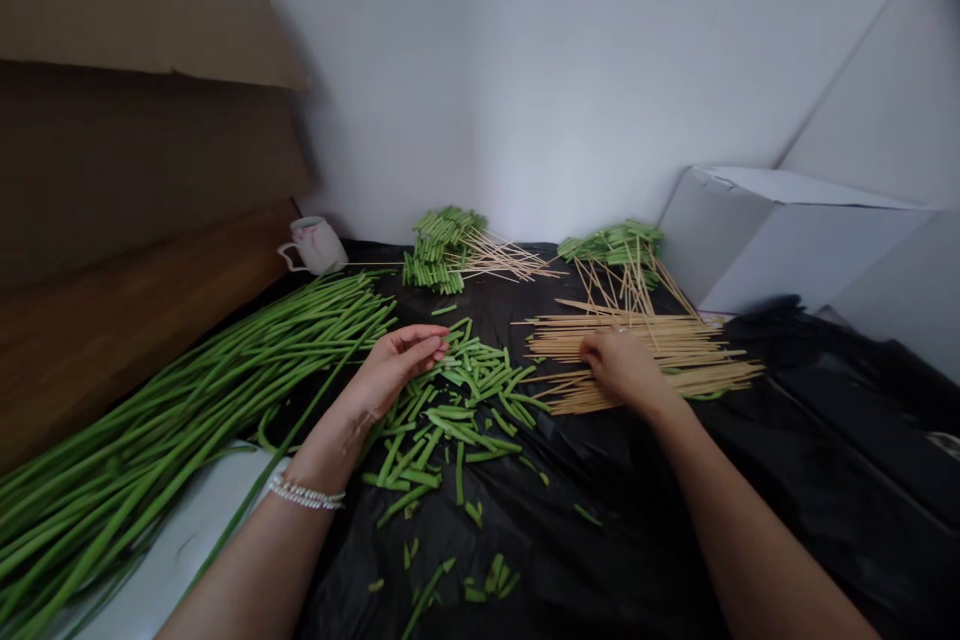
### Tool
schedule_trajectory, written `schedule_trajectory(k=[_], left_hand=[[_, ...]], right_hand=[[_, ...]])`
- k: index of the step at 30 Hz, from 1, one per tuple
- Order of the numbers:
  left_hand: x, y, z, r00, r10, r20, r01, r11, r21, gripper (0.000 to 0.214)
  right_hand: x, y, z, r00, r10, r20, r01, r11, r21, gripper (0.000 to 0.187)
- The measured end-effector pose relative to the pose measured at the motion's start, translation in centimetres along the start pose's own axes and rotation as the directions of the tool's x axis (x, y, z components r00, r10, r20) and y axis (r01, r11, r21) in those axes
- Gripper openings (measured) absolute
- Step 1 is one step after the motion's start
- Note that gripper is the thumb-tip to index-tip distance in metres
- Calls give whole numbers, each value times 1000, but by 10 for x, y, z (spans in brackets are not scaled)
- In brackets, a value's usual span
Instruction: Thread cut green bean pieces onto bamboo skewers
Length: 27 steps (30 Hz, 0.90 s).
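Observation:
My left hand [409, 360] is over the near-left edge of a loose heap of cut green stem pieces [457, 420], thumb and fingers pinched together. What sits between its fingertips is too small to make out. Over a layer of bamboo skewers [697, 350], my right hand [619, 365] is closed with its fingers curled down among them; its fingertips and anything in them are hidden. Long uncut green stems [225, 360] lie in a thick bundle left of my left hand.
Skewered green pieces are stacked at the back in one pile [442, 250] and another pile [615, 242]. A white mug [319, 245] stands back left, near a cardboard box [150, 10]. A white box [780, 230] is at right. Black plastic sheeting [600, 560] covers the surface.

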<state>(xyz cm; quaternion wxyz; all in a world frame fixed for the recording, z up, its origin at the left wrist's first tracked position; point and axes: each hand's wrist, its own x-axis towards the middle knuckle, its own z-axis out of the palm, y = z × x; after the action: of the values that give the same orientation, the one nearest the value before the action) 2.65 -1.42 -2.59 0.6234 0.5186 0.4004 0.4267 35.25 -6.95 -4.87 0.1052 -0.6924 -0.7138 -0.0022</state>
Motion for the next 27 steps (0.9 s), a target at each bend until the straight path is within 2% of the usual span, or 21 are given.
schedule_trajectory(k=[8,18,23,27], left_hand=[[-1,8,-4,996,35,-81,-40,997,-59,31],[0,6,-6,993,49,-108,-55,997,-55,32],[1,4,-5,986,131,-102,-118,986,120,30],[0,1,-2,968,246,-40,-216,907,361,28]], right_hand=[[1,7,6,998,-49,46,50,999,-22,16],[1,6,8,993,-107,48,108,994,-9,15],[0,-6,7,971,-233,-47,232,972,-23,22],[-2,-22,8,924,-308,-228,311,950,-23,26]])
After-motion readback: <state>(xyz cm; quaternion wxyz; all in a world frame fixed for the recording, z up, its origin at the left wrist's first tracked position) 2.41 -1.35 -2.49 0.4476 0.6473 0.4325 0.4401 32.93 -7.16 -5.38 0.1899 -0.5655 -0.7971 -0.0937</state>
